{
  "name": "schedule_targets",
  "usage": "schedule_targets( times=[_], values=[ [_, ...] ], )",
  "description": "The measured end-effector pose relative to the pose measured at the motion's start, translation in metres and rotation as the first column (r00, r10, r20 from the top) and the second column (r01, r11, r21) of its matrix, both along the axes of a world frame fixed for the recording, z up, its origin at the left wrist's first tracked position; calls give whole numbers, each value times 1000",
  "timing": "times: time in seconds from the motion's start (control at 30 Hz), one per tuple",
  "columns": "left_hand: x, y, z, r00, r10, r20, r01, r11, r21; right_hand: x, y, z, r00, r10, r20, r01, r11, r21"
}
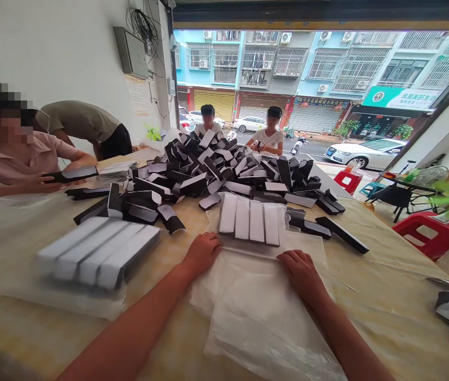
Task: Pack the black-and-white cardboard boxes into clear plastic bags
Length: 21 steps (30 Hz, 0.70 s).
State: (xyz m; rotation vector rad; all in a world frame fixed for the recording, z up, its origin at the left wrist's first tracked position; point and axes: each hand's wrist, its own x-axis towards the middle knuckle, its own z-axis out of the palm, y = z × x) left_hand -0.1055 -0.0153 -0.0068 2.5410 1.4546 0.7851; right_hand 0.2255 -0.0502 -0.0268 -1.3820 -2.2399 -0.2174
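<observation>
My left hand (203, 253) has its fingers closed at the near left corner of a clear plastic bag (251, 246). On the other side, my right hand (300, 270) pinches the same folded edge. Inside the bag lie several long white boxes (250, 222) with black sides, packed side by side. Under and in front of my hands are flat, empty plastic bags (259, 317). To the left of my left arm rests another filled plastic bag (97, 254), also with white boxes in a row.
Beyond the bag spreads a large pile of black-and-white boxes (208, 169) on the yellowish table (359, 307). A person (49, 153) at the left holds a box; others are behind the pile and at the wall. Red stools (430, 233) stand at the right.
</observation>
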Motion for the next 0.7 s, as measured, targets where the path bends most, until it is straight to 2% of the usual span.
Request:
schedule_targets(
  times=[0.17, 0.3, 0.53, 0.7],
  values=[
    [1, 0, 0, 1000, 20, -6, -19, 999, 44, -1, 0, -2, 997, -25, -74, 25, 1000, 0],
    [0, 1, 0, 996, 88, -2, -88, 996, -18, 0, 2, -5, 982, -38, -182, 36, 999, -16],
    [-2, 2, 3, 962, 169, 215, -135, 977, -163, 3, 4, -7, 928, -151, -341, 120, 986, -112],
    [0, 2, 3, 976, 195, 98, -185, 977, -107, 3, 7, -7, 887, -219, -407, 162, 972, -169]
  ],
)
